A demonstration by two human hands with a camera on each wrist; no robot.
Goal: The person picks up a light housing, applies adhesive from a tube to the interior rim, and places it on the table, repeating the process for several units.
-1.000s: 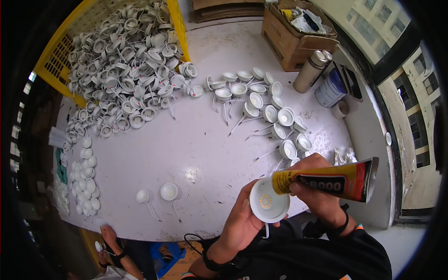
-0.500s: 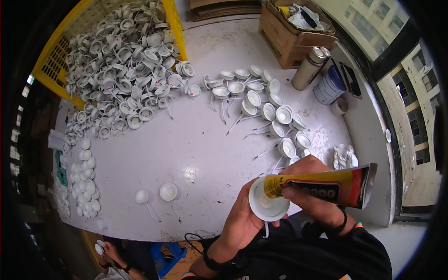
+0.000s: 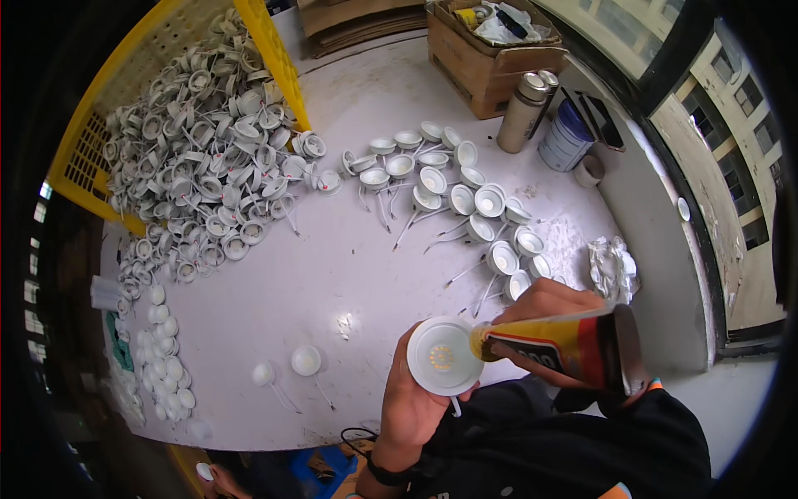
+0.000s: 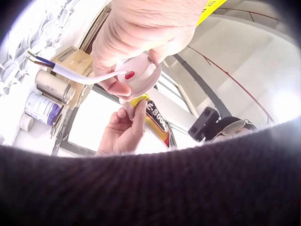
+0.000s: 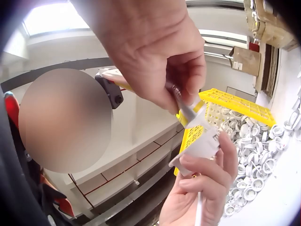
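My left hand [image 3: 409, 416] grips a white round lamp housing [image 3: 426, 339] from beneath, its bowl facing up with a patch of small yellow LED dots inside. In the left wrist view, a white cable [image 4: 84, 77] with two bare wire ends comes out of its back beside a red spot. My right hand [image 3: 544, 303] holds a yellow, black and red glue tube [image 3: 573, 349], lettered E-8000 in the left wrist view. The tube's front end overlaps the housing's right rim in the head view. In the right wrist view, the grey nozzle [image 5: 189, 113] points down at the housing.
A yellow crate [image 3: 287, 66] spills white lamp rings [image 3: 208, 166] at the back left. Several cabled lamp housings [image 3: 490, 200] stand in an arc on the right; two more [image 3: 307, 360] lie near the front. White domes [image 3: 166, 366] line the left edge. A bottle [image 3: 522, 115] and tub [image 3: 565, 137] stand behind.
The tube has moved from over the bowl to its right rim and turned, uncovering the LED dots. The housing has shifted left in the head view, and the whole view has swung somewhat.
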